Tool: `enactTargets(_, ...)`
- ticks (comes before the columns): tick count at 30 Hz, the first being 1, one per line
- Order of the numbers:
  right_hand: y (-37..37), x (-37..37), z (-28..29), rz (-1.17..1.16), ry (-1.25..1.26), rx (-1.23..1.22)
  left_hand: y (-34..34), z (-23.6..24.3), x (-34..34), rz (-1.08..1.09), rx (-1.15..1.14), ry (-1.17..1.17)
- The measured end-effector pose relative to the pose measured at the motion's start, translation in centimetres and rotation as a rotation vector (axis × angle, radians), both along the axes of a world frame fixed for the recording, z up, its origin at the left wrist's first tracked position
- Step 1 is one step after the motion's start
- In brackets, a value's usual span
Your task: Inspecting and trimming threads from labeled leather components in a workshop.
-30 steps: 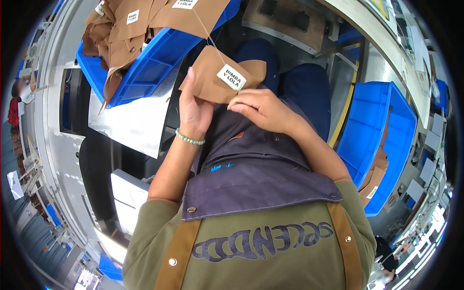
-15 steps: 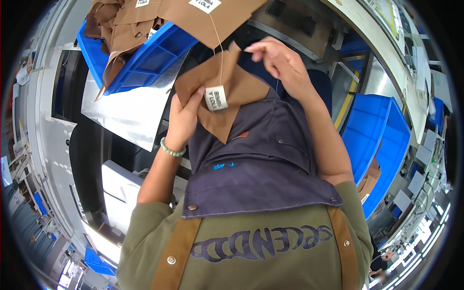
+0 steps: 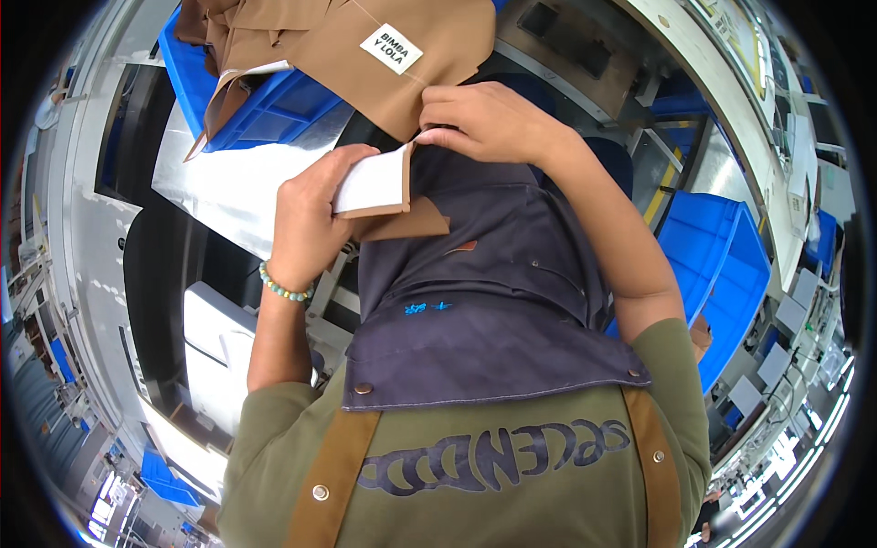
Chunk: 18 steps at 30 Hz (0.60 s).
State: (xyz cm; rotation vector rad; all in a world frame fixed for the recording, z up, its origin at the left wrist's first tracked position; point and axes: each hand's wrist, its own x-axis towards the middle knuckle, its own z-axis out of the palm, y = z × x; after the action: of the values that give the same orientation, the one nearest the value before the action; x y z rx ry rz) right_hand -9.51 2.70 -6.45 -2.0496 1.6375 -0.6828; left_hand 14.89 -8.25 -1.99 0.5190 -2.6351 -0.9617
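My left hand (image 3: 315, 205) is closed around a brown leather-like piece (image 3: 404, 226), thumb on top. The piece is folded over, so its white underside (image 3: 370, 183) faces up. My right hand (image 3: 484, 123) comes in from the right with its fingers pinched at the raised far corner of this piece. Whether thread is in the pinch as well is hidden. Just beyond lies another brown piece (image 3: 448, 46) with a white printed label (image 3: 391, 48) sewn on. A thin thread runs from that label toward my right fingers.
More brown pieces (image 3: 251, 36) are heaped in a blue bin (image 3: 279, 110) at the far left, above a shiny metal surface (image 3: 219, 187). Another blue bin (image 3: 713, 265) stands at my right. A dark apron (image 3: 493, 347) covers my lap.
My right hand has moved left to pinch the held piece's corner. My left hand has turned the piece, hiding its label and showing the white underside. The labelled piece beyond has shifted nearer.
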Motion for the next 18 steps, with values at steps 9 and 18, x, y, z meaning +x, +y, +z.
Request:
enactTargets(9, 0.1, -0.2, -1.4, -0.183, 0.407, -0.327, 0.0, 0.6, 0.0, 0.004, -0.052, -0.086)
enactTargets(18, 2.7, 3.4, 3.7, -0.331, -0.136, -0.425, -2.6, -8.2, 0.2, 0.769, 1.294, 0.459)
